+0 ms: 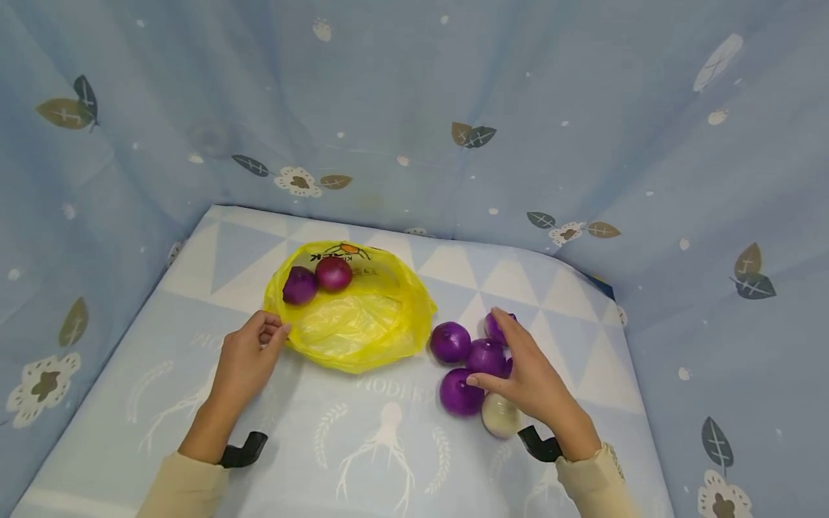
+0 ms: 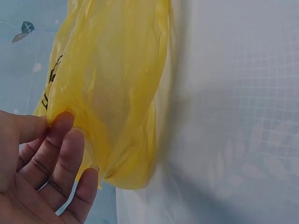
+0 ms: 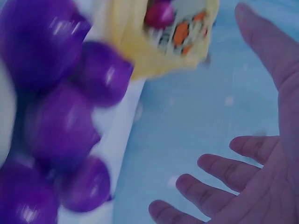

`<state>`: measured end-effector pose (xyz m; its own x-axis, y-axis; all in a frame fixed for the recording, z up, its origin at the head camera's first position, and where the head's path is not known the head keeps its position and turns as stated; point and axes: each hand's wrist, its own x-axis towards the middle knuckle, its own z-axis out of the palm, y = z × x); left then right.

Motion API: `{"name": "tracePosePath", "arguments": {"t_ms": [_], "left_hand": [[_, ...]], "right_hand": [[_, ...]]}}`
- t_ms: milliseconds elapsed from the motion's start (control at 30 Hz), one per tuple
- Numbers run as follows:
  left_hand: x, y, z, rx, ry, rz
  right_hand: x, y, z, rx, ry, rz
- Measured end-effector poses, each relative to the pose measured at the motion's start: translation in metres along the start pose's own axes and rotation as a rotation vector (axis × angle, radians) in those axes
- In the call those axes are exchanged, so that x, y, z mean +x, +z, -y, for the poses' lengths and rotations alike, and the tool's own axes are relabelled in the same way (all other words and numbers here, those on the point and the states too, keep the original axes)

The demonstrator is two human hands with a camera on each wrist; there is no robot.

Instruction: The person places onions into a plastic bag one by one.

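Left hand (image 1: 242, 360) pinches yellow bag (image 1: 350, 334) at eight o'clock; right hand (image 1: 539, 385), fingers spread, over purple onions (image 1: 485, 356), contact unclear.

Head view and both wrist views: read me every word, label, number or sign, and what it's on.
"MODER", on the tablecloth in front of the yellow bag; any further letter is too faint.
"K", on the yellow bag; its other print is too small or partly covered.
Tablecloth lettering beside the left hand: too faint.
Bag print in both wrist views: blurred or folded, unreadable.
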<state>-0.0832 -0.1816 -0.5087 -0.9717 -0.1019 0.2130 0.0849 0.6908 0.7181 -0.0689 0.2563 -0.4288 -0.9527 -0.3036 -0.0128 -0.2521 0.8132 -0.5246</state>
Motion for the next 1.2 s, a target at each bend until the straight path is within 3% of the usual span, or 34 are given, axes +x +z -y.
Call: {"name": "tracePosePath", "arguments": {"t_ms": [267,600,833,1200], "left_hand": [[0.002,0.001,-0.002,-0.010,0.004,-0.001],[0.002,0.002,-0.002,0.003,-0.019,0.003],[0.002,0.003,0.000,0.001,-0.013,0.002],[0.001,0.002,0.004,0.012,-0.006,-0.007]], "right_hand": [[-0.017,-0.006,-0.057,0.067,0.166,0.006],[-0.042,0.008,-0.105,0.093,0.266,0.031],[-0.051,0.020,-0.117,0.117,0.261,-0.001],[-0.054,0.029,-0.115,0.139,0.227,-0.025]]}}
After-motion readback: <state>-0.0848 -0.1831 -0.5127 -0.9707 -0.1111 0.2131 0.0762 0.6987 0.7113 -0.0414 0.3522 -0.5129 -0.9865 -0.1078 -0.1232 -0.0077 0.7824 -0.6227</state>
